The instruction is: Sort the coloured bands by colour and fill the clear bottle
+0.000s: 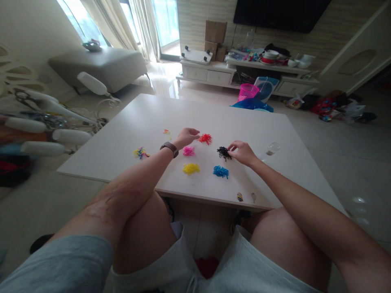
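My left hand (187, 138) is at the left edge of a pile of red rubber bands (206, 139), its fingers drawn together; what they pinch is too small to make out. A dark-strapped watch (170, 149) is on that wrist. Thumb and fingers of my right hand (243, 154) close on the right side of a pile of black rubber bands (223, 152). Between my arms lie small piles of pink rubber bands (188, 151), yellow rubber bands (191, 169) and blue rubber bands (220, 171). A mixed-colour pile (141, 153) is left of my left forearm.
The white table (259, 122) carries a small clear container (273, 148) beyond my right wrist. A minion figure (240, 197) and a small pale piece (253, 197) lie near its front edge. Several small coloured bits (166, 132) are at the left. A pink basket (247, 92) stands behind.
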`<state>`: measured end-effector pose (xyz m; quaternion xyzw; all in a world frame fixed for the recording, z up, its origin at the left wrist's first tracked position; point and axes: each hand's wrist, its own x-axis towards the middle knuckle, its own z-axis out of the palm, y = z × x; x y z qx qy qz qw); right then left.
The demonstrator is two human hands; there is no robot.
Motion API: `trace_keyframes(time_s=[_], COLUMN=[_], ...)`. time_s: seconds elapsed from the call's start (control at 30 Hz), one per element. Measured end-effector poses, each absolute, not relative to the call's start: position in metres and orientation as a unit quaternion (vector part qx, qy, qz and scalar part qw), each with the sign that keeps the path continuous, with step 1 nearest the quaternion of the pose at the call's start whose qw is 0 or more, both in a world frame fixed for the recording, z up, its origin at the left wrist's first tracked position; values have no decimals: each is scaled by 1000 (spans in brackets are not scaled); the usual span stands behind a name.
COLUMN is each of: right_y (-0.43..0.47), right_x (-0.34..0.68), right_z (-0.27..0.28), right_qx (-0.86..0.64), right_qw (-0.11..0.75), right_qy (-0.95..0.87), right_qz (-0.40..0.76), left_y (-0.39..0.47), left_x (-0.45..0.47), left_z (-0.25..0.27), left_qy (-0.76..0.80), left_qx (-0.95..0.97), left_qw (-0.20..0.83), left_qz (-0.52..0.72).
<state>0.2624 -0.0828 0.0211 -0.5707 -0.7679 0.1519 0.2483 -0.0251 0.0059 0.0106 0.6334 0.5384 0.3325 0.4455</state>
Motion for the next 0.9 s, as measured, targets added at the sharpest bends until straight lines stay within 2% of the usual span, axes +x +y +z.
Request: trace_keyframes(time_s=[0.27,0.4,0.63,0.77,0.9], right_y=[-82,-82,-83,-84,-84], right_x=[264,264,263,263,263], right_z=[21,20,22,23,23], right_qx=[-570,-571,-568,-570,-570], right_qw=[244,240,240,238,236], right_qy=[-771,-770,-772,-772,-772], right_qz=[148,150,153,154,155], left_y=[30,30,19,22,25], left_x=[-101,-129,-142,-152,-159], left_z=[18,12,12,6,-5], left_qy=[662,718,756,773,742], left_qx=[539,514,508,506,543], left_qw=[339,299,312,277,289], left_qz=[396,362,269,262,267])
